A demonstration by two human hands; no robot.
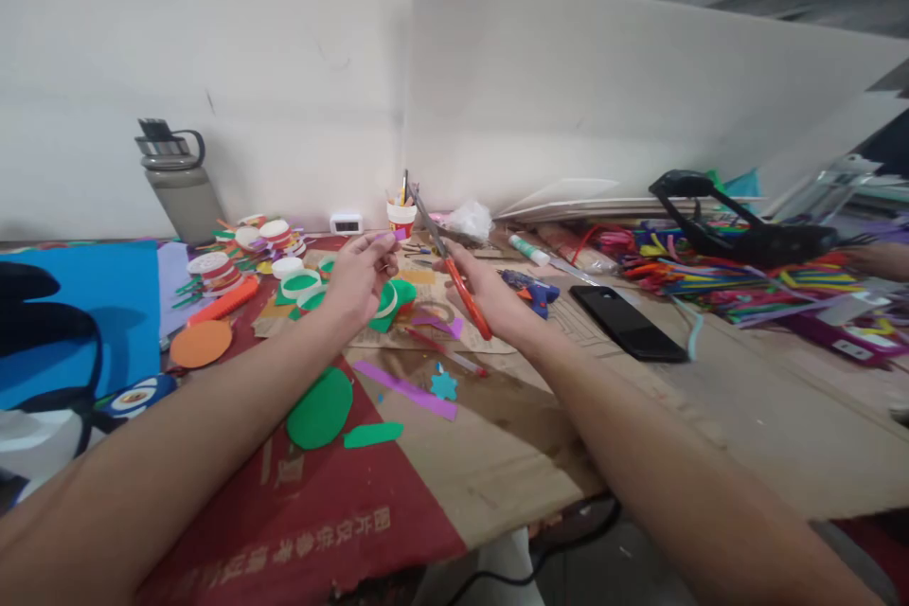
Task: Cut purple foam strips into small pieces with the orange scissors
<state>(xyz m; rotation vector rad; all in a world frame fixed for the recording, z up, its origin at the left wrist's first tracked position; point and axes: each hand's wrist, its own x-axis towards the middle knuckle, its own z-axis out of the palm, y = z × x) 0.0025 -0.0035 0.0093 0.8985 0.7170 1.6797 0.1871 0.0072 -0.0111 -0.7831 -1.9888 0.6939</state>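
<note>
Between the fingertips of my left hand is a small purple piece, paper or thin foam. My right hand grips scissors with orange-red handles, their blades pointing up and away; whether the blades are parted is hard to see. The scissors are apart from the purple piece. Below my hands lie a purple strip, a blue flower-shaped cutout, a green disc and a green strip. Near my left hand stand white-rimmed green cups or lids. A pen lies between my forearms.
Cardboard covers the table. A grey bottle stands back left, beside decorated cups. To the right are a black phone, a blue glue gun, a glue stick and many coloured pipe cleaners. Another person's hand is far right.
</note>
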